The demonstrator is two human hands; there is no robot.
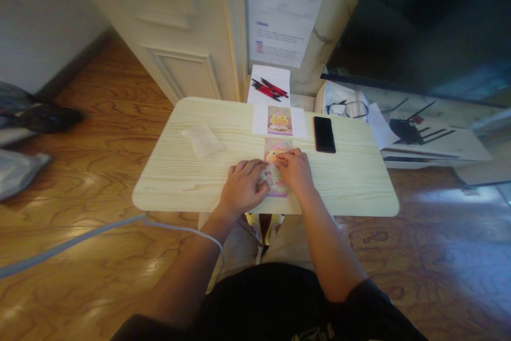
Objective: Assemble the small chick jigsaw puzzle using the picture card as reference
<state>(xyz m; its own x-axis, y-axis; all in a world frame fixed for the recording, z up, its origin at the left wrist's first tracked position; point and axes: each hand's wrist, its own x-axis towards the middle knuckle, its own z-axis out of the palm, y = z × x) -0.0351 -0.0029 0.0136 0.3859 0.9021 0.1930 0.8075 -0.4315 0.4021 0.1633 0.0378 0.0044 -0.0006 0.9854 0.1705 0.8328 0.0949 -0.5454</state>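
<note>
In the head view a pink picture card (278, 144) with a yellow cartoon figure lies upright before me on the small table (175, 171). Just below it is a patterned sheet (276, 191) with small pink and white shapes, perhaps stickers. My left hand (244, 184) rests flat on the sheet's left edge, fingers stretched out and thumb apart. Over the card's lower part, my right hand (294, 169) has thumb and forefinger pinched together; anything between them is too small to make out. Both hands partly hide card and sheet.
Beyond the card lies white paper with a similar printed picture (279, 121). Red and black pens (269, 90) lie on paper behind it. A phone (324, 134) is at the right, a translucent bag (204, 140) at the left. A grey cable (80, 240) crosses near my left forearm.
</note>
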